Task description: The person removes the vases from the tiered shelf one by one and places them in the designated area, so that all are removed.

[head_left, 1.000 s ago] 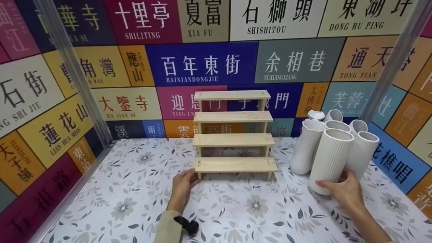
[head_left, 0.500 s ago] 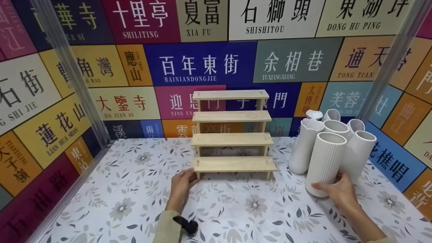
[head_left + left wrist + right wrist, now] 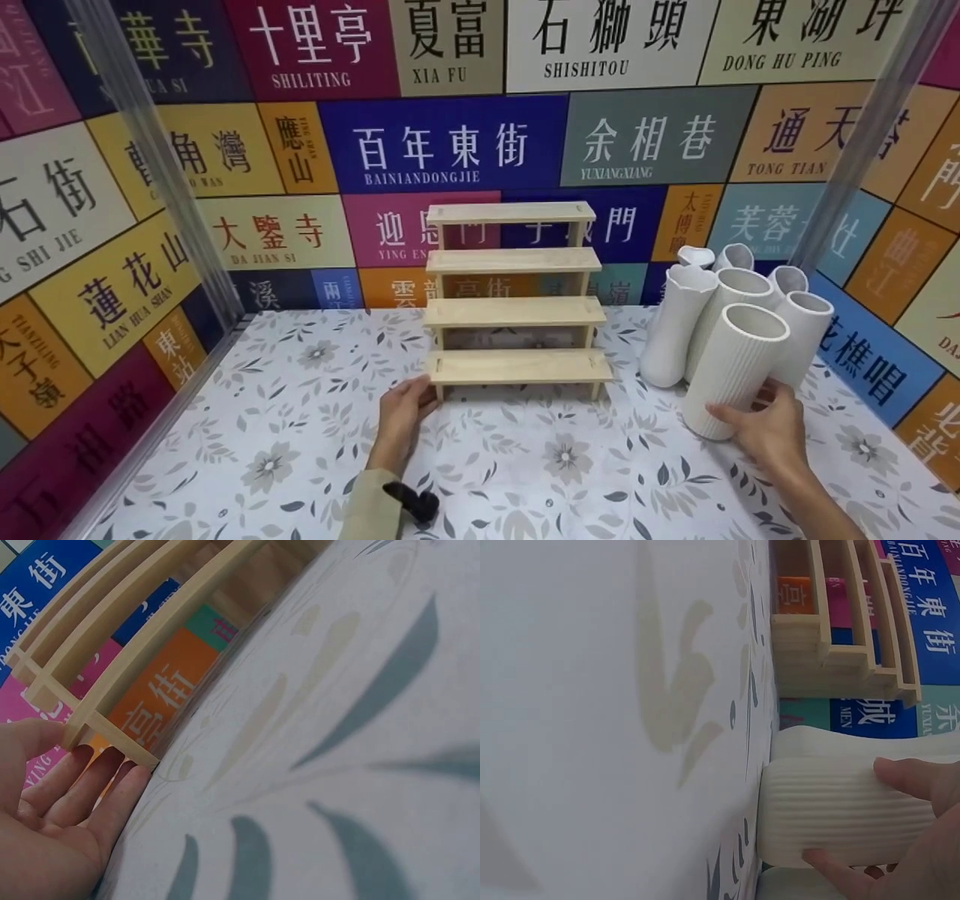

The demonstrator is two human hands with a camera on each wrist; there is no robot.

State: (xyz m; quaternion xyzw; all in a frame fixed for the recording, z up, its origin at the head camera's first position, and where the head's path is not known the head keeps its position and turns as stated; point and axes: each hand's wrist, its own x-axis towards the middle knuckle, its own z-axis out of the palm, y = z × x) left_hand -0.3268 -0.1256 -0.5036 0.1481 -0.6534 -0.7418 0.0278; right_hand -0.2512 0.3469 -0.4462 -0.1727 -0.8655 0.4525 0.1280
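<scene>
A four-tier wooden step shelf [image 3: 517, 311] stands at the middle of the table, against the back wall. My left hand [image 3: 403, 416] holds the left end of its lowest step; in the left wrist view the thumb lies over the board and the fingers [image 3: 82, 772] curl below. At the right, my right hand [image 3: 765, 427] grips a ribbed white vase [image 3: 731, 379] low on its body, thumb on one side and fingers on the other. This vase leans to the right in the head view, in front of several other white vases, and hides part of them.
A wavy-rimmed white vase [image 3: 675, 330] and a plain one [image 3: 806, 330] stand among the cluster behind the held vase. The table has a floral cloth [image 3: 300, 450]. Colourful sign panels [image 3: 450, 142] cover the walls, with clear posts [image 3: 870, 135] at the corners.
The ribbed vase has come slightly nearer, away from the other vases. It first stood straighter, then tipped to the right with my right hand. My left hand has stayed at the shelf.
</scene>
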